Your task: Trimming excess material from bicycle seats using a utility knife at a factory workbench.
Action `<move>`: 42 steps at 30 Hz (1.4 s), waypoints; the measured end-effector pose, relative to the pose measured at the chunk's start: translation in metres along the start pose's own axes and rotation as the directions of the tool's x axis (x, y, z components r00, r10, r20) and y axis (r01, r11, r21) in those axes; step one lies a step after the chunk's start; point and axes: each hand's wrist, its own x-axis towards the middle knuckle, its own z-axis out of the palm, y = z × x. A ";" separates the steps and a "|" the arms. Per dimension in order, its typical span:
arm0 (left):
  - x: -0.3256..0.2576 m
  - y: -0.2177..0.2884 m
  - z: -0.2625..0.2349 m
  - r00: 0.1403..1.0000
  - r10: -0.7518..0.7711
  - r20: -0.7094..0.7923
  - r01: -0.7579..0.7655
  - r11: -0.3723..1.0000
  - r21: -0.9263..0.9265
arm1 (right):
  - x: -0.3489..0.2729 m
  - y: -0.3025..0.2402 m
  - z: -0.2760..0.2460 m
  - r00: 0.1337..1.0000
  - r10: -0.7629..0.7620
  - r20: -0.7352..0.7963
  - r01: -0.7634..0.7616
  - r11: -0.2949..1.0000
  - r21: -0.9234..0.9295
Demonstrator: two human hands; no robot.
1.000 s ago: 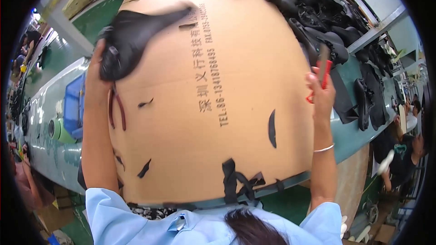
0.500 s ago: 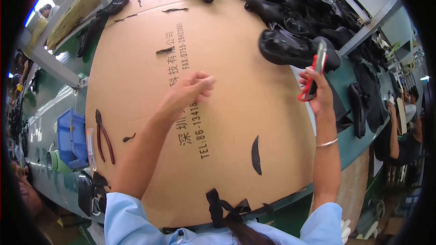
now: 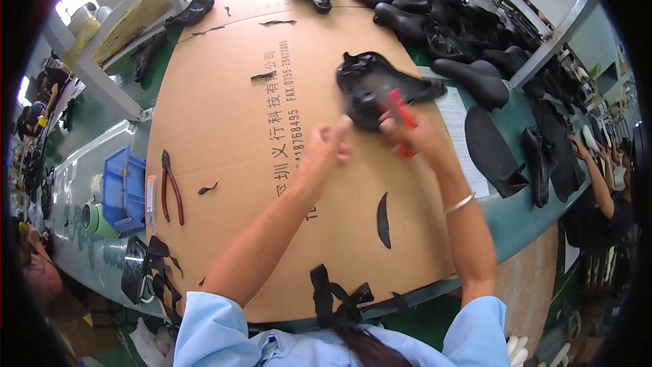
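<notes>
Bicycle saddle [image 3: 370, 88], black, lies underside up on the cardboard sheet [image 3: 224, 122] that covers the table, toward the far right part of the sheet.

Head view:

- Long axis: runs roughly left to right across the sheet. The narrow nose points toward the right edge of the table [image 3: 526, 214]; the broad rear faces the middle of the sheet.
- Right hand [image 3: 415, 137]: closed around a red-handled tool [image 3: 402, 117], apparently a cutter or pliers. The tool tip rests on the near edge of the saddle. The working end is blurred, so its type cannot be confirmed.
- Left hand [image 3: 324, 153]: fingers loosely curled, holding nothing visible, on the sheet just beside the saddle's broad end and not clearly touching it.
- Surroundings: a pile of further black saddles [image 3: 435, 20] occupies the far right corner. Flat black covers [image 3: 492, 146] lie along the right edge. Red-handled pliers [image 3: 171, 187] lie near the left edge of the sheet, beside a blue bin [image 3: 124, 190]. A curved black offcut [image 3: 384, 219] lies near the front edge, and black straps [image 3: 339, 299] hang over that edge.

Risks, as a judgement:

- The saddle appears unrestrained. Tool pressure could make it slide or pivot on the smooth cardboard.
- The left fingers are near the tool. A slip of the tip could strike them.
- Too much force could tear the saddle's cover or shell edge.
</notes>
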 end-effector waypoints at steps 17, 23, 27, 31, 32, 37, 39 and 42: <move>-0.035 0.011 -0.040 0.967 0.251 0.031 -0.218 0.767 0.603 | -0.190 0.171 -0.351 0.453 -0.077 -0.888 -0.755 0.497 -0.428; -0.058 0.008 -0.054 0.947 0.305 0.105 -0.305 0.745 0.593 | -0.154 0.099 -0.301 0.504 0.002 -0.864 -0.207 0.971 -0.119; -0.103 -0.001 -0.094 0.950 0.299 0.092 -0.302 0.803 0.514 | -0.165 0.035 -0.220 0.707 -0.138 -0.694 -0.079 0.959 -0.272; -0.150 -0.004 -0.133 0.960 0.265 0.091 -0.269 0.776 0.570 | -0.156 -0.001 -0.079 0.859 -0.172 -0.482 -0.079 0.886 -0.457; -0.156 -0.003 -0.136 0.963 0.256 0.087 -0.259 0.780 0.570 | -0.155 0.001 -0.059 0.885 -0.183 -0.428 -0.070 0.856 -0.512; -0.197 0.013 -0.092 0.789 0.614 -0.021 -0.268 0.375 0.887 | -0.173 -0.015 0.030 0.673 -0.734 -0.086 0.122 0.225 -0.967; -0.199 -0.004 -0.067 0.794 0.597 0.117 -0.398 0.365 0.842 | -0.194 -0.019 0.066 0.876 -0.356 -0.326 0.166 0.857 -0.488; -0.188 -0.030 -0.041 0.783 0.609 0.130 -0.345 0.250 0.905 | -0.218 -0.016 0.087 0.971 0.059 -0.232 -0.121 0.958 -0.261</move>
